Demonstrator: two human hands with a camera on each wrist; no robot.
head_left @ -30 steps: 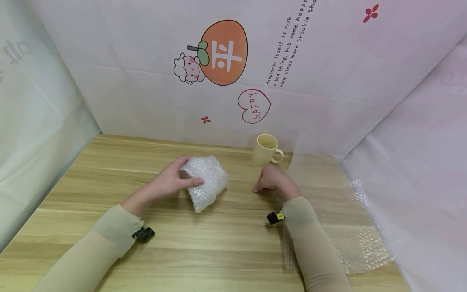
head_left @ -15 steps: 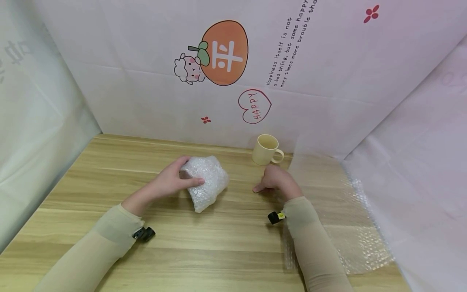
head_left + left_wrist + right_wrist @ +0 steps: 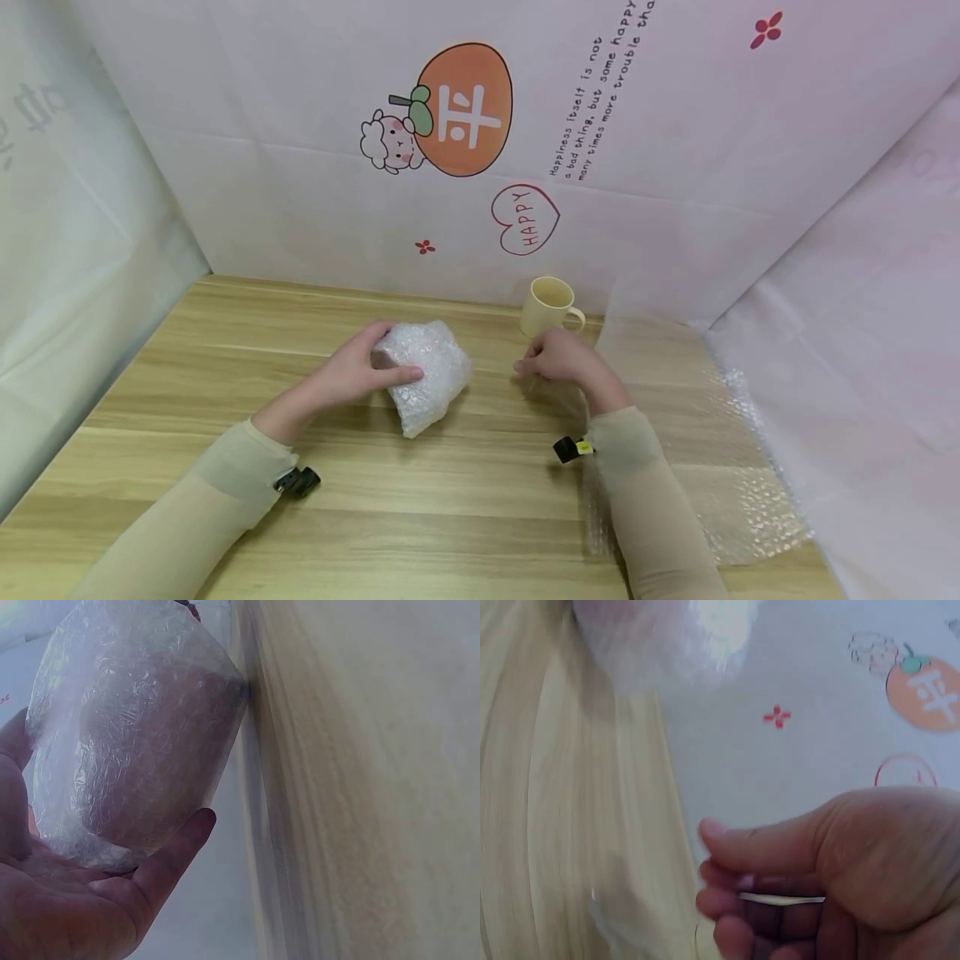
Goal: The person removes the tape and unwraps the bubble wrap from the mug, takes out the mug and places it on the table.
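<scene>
In the head view, at centre, the left hand (image 3: 348, 371) grips the bubble-wrapped bundle (image 3: 429, 375) from its left; the right hand (image 3: 562, 358) curls apart, right of it, below the mug (image 3: 547, 308). Left wrist: bundle upper left, cupped. Right wrist: fingers curled, lower right; whether pinching anything, I cannot tell.

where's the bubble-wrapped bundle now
In the head view, the bubble-wrapped bundle is just left of centre, gripped by the left hand, with the yellow mug beyond it to the right.
</scene>
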